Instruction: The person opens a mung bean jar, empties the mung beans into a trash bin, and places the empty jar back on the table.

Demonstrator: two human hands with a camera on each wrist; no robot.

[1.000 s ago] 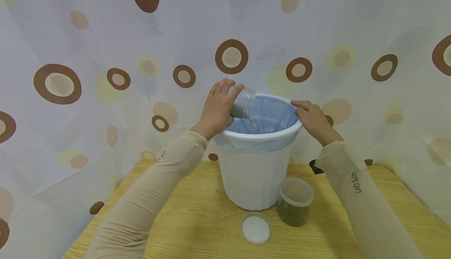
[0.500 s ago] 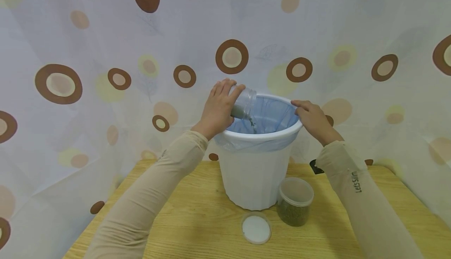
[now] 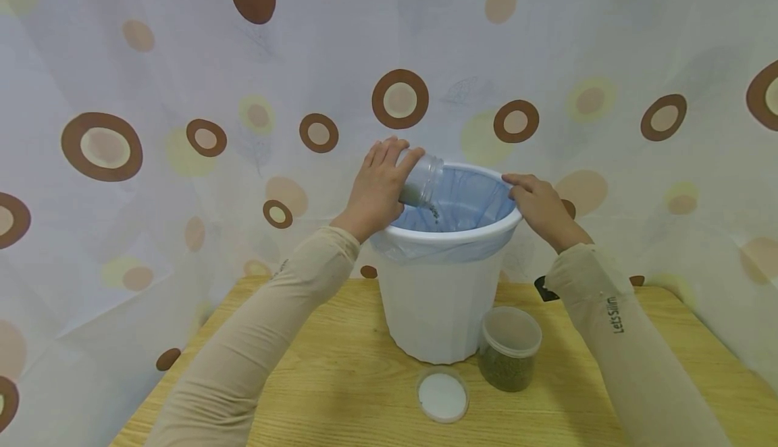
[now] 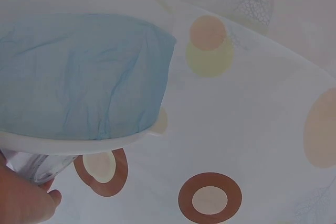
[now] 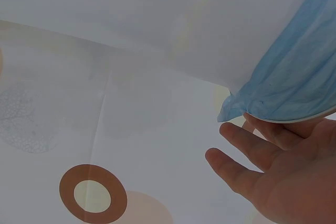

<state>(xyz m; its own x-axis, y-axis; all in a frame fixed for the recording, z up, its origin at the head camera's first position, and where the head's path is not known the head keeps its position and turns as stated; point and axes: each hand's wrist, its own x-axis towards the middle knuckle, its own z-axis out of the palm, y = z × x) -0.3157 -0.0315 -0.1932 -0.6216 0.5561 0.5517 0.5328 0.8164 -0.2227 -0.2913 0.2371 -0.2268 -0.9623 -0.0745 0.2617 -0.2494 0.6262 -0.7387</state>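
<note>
In the head view my left hand (image 3: 378, 187) grips a clear plastic jar (image 3: 427, 175), tipped sideways over the left side of a white trash can (image 3: 444, 298). Small dark greenish bits (image 3: 434, 212) fall from its mouth into the can, lined with a blue bag (image 3: 474, 194). The left wrist view shows part of that jar (image 4: 39, 167) below the can's rim (image 4: 79, 145). My right hand (image 3: 541, 205) holds the rim on the right. Two of its fingers (image 5: 236, 169) stretch loosely away from the rim in the right wrist view.
An uncovered clear tub (image 3: 509, 366), partly filled with green matter, stands by the can's base on the wooden table (image 3: 328, 373). A round white-centred lid (image 3: 442, 396) lies in front. A small black item (image 3: 545, 289) sits near the right sleeve. A patterned curtain (image 3: 340, 42) hangs behind.
Bits keep falling from the tilted jar, and the stream differs in shape and thickness between frames. The left hand and jar have shifted very slightly right; the right hand stays on the rim.
</note>
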